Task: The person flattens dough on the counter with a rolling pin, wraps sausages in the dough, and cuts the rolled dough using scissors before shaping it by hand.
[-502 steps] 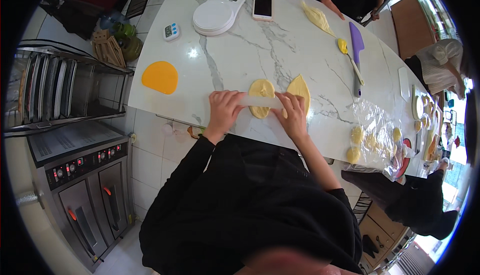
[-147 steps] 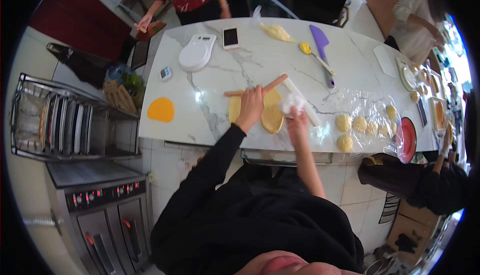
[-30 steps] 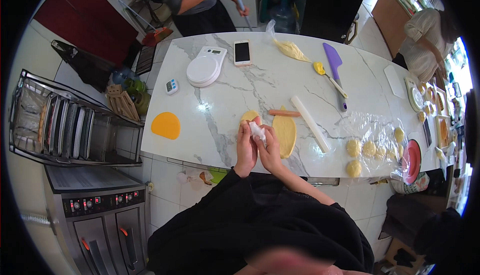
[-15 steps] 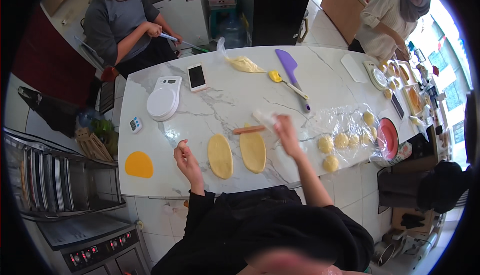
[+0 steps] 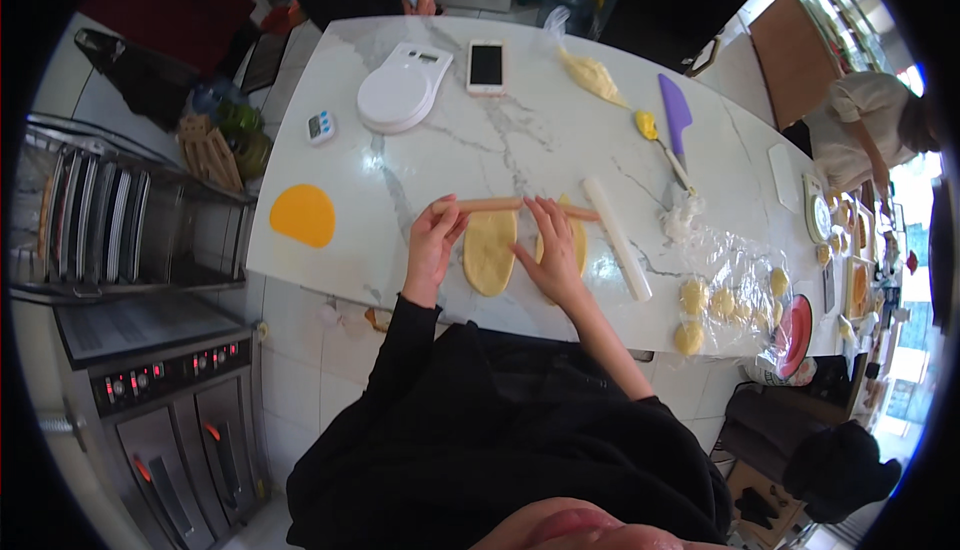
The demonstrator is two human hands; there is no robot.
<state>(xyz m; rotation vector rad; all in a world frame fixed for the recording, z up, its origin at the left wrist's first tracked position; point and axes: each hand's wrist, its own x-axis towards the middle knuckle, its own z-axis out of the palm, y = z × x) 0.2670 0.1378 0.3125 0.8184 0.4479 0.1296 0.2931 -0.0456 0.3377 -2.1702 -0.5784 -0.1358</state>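
Two flat oval dough pieces lie side by side before me, the left dough [image 5: 489, 260] and the right dough [image 5: 579, 250]. My left hand [image 5: 430, 252] is closed, pinching the left end of a sausage [image 5: 490, 205] that lies across the top of the left dough. My right hand [image 5: 553, 255] has its fingers apart over the right dough, partly hiding it, with fingertips at the sausage's right end. A second sausage [image 5: 583, 213] crosses the top of the right dough, partly behind that hand. Just right of it rests a white rolling pin [image 5: 617, 240].
Dough balls [image 5: 694, 297] under plastic film [image 5: 725, 260] and a red plate [image 5: 795, 335] sit at right. Farther back are a kitchen scale [image 5: 400, 90], phone [image 5: 487, 67], piping bag [image 5: 590, 75] and purple spatula [image 5: 675, 110]. A yellow scraper [image 5: 303, 216] lies left; other people stand beyond.
A sausage now lies on the left dough, held by my left hand. My right hand has moved from beside the rolling pin to over the right dough. The view has shifted.
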